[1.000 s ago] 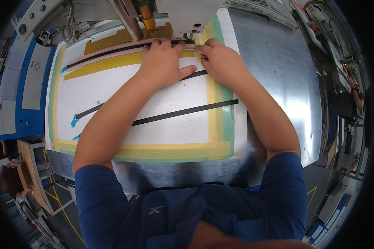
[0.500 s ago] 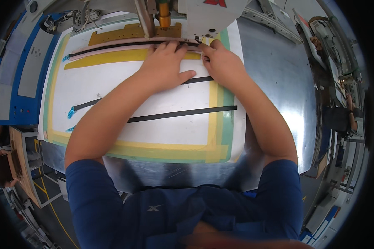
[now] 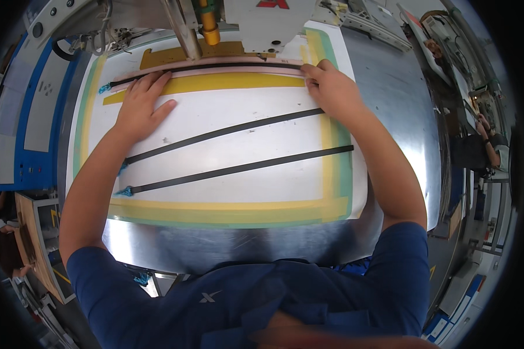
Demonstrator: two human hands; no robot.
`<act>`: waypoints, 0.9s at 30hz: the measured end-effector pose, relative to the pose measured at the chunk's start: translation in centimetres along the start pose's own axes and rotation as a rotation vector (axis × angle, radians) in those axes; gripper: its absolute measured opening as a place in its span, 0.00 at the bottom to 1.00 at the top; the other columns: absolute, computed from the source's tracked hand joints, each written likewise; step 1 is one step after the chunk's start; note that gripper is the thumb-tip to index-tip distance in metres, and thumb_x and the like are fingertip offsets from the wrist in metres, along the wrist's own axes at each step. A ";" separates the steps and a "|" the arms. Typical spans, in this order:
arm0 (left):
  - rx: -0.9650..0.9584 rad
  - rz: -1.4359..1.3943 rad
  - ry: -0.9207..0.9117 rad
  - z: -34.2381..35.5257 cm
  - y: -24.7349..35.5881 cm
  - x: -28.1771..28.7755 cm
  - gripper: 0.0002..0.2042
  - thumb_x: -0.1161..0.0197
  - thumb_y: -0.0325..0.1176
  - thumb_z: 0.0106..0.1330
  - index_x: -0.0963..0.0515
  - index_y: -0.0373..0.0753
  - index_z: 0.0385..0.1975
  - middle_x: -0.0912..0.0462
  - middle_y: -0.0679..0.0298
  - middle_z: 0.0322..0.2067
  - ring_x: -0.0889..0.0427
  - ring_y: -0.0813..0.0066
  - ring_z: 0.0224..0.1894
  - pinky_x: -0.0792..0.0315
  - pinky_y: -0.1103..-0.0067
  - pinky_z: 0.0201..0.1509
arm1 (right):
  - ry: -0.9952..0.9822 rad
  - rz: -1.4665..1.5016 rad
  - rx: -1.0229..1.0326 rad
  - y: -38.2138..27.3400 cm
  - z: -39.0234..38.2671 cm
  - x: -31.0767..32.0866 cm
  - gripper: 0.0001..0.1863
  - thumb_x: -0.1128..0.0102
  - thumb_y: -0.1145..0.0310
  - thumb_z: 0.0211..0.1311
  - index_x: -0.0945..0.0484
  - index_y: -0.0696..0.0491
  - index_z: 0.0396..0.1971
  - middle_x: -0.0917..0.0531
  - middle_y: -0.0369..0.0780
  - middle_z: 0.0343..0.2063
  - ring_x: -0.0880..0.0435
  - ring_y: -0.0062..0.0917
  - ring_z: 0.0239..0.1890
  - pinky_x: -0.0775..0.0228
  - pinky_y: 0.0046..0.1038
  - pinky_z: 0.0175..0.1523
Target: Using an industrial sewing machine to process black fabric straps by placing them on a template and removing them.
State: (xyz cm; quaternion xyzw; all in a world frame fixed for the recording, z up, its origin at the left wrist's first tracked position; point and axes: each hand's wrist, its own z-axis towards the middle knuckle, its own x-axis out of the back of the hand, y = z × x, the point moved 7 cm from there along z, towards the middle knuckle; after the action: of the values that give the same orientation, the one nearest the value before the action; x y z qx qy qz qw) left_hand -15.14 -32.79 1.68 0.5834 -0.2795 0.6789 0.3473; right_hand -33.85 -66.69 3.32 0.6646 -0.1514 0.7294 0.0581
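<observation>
A long black strip (image 3: 227, 66) with a blue wrapped end lies along a pink slotted fixture (image 3: 215, 72) at the far side of a white sheet (image 3: 273, 142). My left hand (image 3: 142, 107) rests near the strip's left end, fingers stretched out over the fixture and thumb apart. At the right end of the strip, my right hand (image 3: 333, 93) has its thumb and index finger pinched together on the tip. A curved yellow plate (image 3: 233, 83) runs along the fixture's near side. Closer to me lie two more black strips, the upper one (image 3: 227, 132) and the lower one (image 3: 239, 168).
Over the fixture hangs a machine head with a slanted metal rod (image 3: 181, 29) and a brass-coloured cylinder (image 3: 209, 29). Yellow and green tape (image 3: 233, 215) borders the sheet on a metal table (image 3: 390, 116). A blue cabinet (image 3: 38, 116) stands left; another person (image 3: 477, 151) is far right.
My left hand has slid left along the strip, from its middle towards the blue end. My right hand remains at the right end. The whole view has shifted slightly.
</observation>
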 end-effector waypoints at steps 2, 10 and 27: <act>-0.028 -0.027 0.031 -0.4 -0.6 0.3 0.32 0.40 0.53 0.73 0.31 0.45 0.73 0.30 0.52 0.70 0.35 0.51 0.74 0.48 0.56 0.81 | -0.032 0.037 -0.031 -0.1 0.1 0.7 0.20 0.44 0.66 0.71 0.20 0.43 0.61 0.19 0.43 0.49 0.13 0.40 0.48 0.19 0.40 0.55; 0.036 -0.020 0.008 -0.2 -0.4 0.5 0.30 0.42 0.53 0.74 0.30 0.47 0.73 0.31 0.52 0.70 0.35 0.50 0.73 0.48 0.59 0.81 | 0.073 0.301 0.012 -0.8 1.3 0.7 0.21 0.43 0.79 0.61 0.22 0.60 0.56 0.20 0.51 0.52 0.19 0.49 0.55 0.26 0.41 0.62; 0.023 -0.040 0.036 -0.3 -0.2 0.7 0.31 0.40 0.50 0.72 0.30 0.46 0.72 0.29 0.49 0.68 0.34 0.44 0.71 0.44 0.58 0.79 | 0.152 0.232 -0.067 -1.8 2.3 0.1 0.17 0.40 0.75 0.68 0.19 0.59 0.56 0.18 0.50 0.52 0.18 0.49 0.54 0.25 0.41 0.61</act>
State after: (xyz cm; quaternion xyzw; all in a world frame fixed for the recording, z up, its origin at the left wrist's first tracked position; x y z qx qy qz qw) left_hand -15.26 -32.33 2.27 0.5804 -0.2536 0.6855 0.3590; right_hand -31.14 -65.74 3.87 0.5830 -0.2466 0.7741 0.0069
